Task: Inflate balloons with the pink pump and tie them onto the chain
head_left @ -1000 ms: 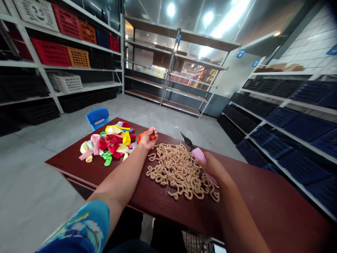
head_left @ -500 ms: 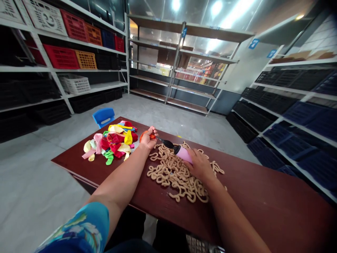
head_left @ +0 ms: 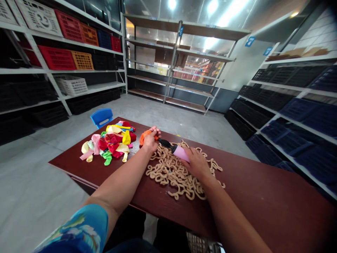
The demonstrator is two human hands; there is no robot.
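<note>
My left hand (head_left: pixel 152 139) is closed round an orange balloon (head_left: pixel 144 137) beside the pile of colourful balloons. The black tip of a pink bottle-like pump (head_left: pixel 181 154) points at that hand, and whether it sits in the balloon's neck is hidden by the fingers. Wrapped over the pump's pink body is my right hand (head_left: pixel 197 164). Under the pump and around the right hand lie many beige, curly, rope-like pieces (head_left: pixel 171 172).
Limp balloons (head_left: pixel 113 140) in red, yellow, green and pink cover the left part of the dark red table (head_left: pixel 252 189). Behind it stands a blue chair (head_left: pixel 101 117). Shelves with crates (head_left: pixel 56 58) line both sides; a metal rack (head_left: pixel 172 63) stands ahead.
More of the orange balloon shows beside my left hand. My right hand and the pump have shifted slightly left in the view, which has itself moved a little.
</note>
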